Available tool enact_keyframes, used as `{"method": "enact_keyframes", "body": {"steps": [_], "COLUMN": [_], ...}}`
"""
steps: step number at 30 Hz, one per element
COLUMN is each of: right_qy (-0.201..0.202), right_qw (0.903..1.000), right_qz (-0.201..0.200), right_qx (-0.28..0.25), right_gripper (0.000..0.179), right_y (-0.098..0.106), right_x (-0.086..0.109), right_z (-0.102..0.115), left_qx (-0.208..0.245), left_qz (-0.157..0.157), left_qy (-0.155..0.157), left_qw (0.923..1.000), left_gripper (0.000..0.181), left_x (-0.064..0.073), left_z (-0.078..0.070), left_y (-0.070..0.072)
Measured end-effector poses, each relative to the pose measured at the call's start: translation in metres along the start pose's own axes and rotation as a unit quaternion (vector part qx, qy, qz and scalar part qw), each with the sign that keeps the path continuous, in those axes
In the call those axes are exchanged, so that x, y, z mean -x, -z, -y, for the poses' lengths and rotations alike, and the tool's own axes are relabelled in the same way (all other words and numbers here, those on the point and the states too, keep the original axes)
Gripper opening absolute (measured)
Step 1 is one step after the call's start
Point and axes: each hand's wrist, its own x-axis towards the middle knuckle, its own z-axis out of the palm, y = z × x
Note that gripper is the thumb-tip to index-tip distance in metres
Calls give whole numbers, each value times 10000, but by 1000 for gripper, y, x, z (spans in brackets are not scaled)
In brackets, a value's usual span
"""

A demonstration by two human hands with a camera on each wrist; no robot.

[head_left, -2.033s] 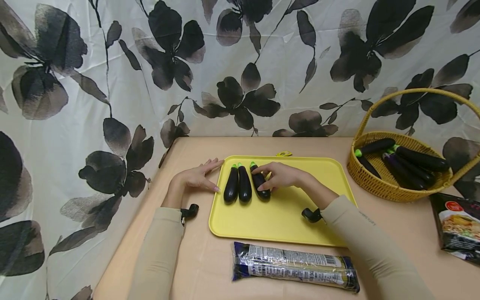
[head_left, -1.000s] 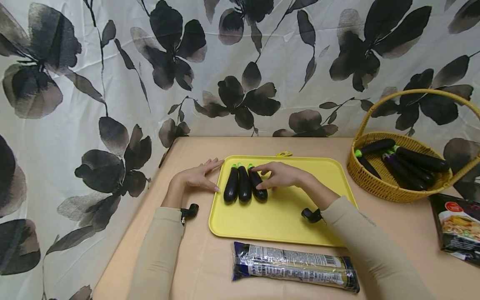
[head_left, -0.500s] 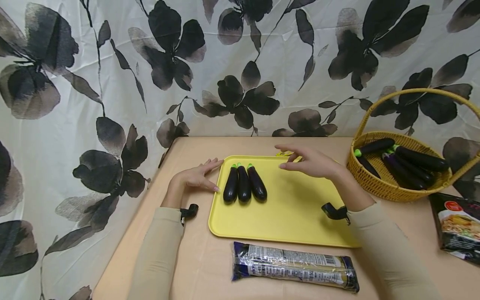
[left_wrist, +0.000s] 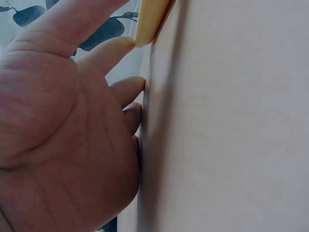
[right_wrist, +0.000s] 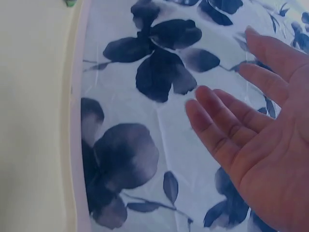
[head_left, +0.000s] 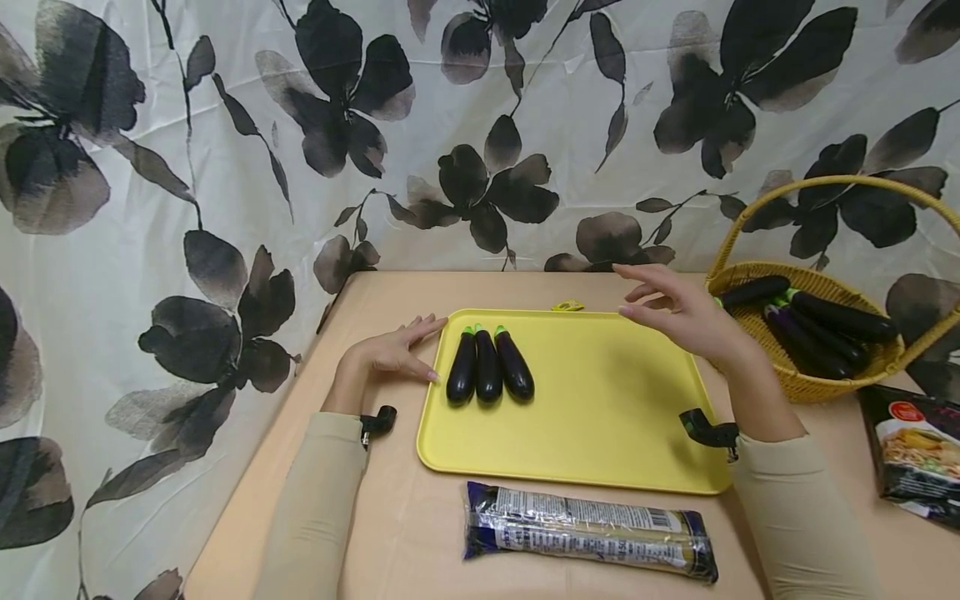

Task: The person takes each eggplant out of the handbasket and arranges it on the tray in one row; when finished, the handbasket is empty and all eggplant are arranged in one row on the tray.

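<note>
Three dark eggplants [head_left: 488, 367] with green stem ends lie side by side at the left of a yellow tray [head_left: 600, 425]. My left hand [head_left: 390, 352] rests at the tray's left edge, fingers spread; in the left wrist view, a fingertip of the left hand [left_wrist: 72, 111] meets the tray's rim [left_wrist: 150, 21]. Raised over the tray's far right corner, my right hand [head_left: 686, 321] holds nothing, its fingers loosely extended. The right wrist view shows the right hand [right_wrist: 265, 130] with its palm bare. Beside it stands a wicker basket [head_left: 795, 385] with several more eggplants [head_left: 840, 317] inside.
A long clear-and-blue package [head_left: 588, 532] lies in front of the tray. At the right edge is a black food packet [head_left: 918, 454]. A small yellow object [head_left: 567, 306] sits behind the tray. Floral cloth [head_left: 465, 125] hangs behind the table.
My right hand nudged the rightmost eggplant closer to the other two, let it go, then lifted away rightward toward the basket. My left hand has stayed at the tray's edge.
</note>
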Motion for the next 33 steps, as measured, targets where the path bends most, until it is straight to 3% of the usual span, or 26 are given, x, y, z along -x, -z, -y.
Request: {"method": "enact_keyframes", "body": {"steps": [6, 15, 27, 33], "right_qy": [31, -387, -1014, -1556], "right_qw": [9984, 9927, 9884, 9814], "right_qz": [-536, -1025, -958, -716], "right_qx": [194, 509, 600, 871], "right_gripper": [56, 56, 58, 65], "right_y": [12, 39, 64, 72], "right_x": [7, 23, 42, 48], "right_z": [-12, -28, -67, -85], "left_qx": [-21, -66, -66, -58], "left_qz": [14, 33, 21, 10], "left_qy": [-56, -96, -78, -64], "left_qw": [10000, 9999, 9999, 10000], "left_gripper": [121, 120, 119, 120], "left_x": [-1, -2, -3, -4], "left_z": [-1, 0, 1, 0], "left_y": [-1, -1, -2, -2]}}
